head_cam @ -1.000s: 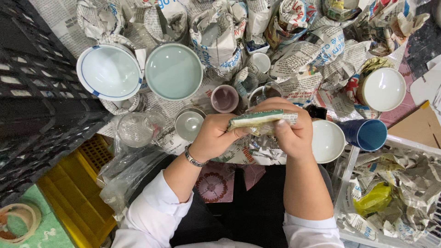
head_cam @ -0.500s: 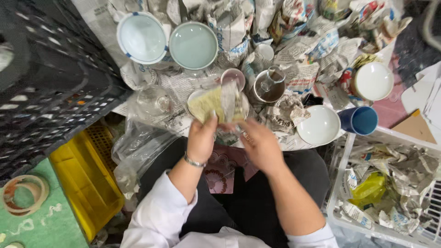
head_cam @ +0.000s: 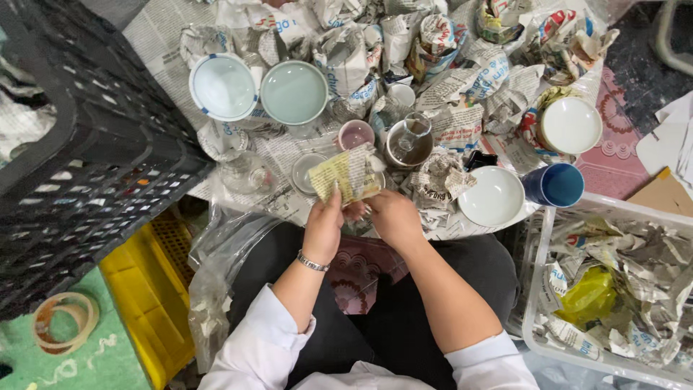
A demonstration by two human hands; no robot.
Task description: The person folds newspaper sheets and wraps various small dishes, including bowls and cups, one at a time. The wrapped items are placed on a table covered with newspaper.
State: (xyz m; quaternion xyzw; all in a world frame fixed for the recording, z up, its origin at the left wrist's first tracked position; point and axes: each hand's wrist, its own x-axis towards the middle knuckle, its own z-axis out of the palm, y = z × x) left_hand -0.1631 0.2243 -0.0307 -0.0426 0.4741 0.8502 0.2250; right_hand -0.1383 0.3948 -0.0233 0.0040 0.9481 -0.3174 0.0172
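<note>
Head view: newspaper-wrapped item [head_cam: 349, 173] just above left hand [head_cam: 323, 230] and right hand [head_cam: 392, 219], both closed on it.

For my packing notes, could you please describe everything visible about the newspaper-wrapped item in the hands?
The newspaper-wrapped item is a small bundle in crumpled newsprint, yellowish on its left, grey-white on its right. It is held up, slightly tilted, over the paper-covered surface. The left hand grips its lower left edge; the right hand meets it from below right. What is inside is hidden.
</note>
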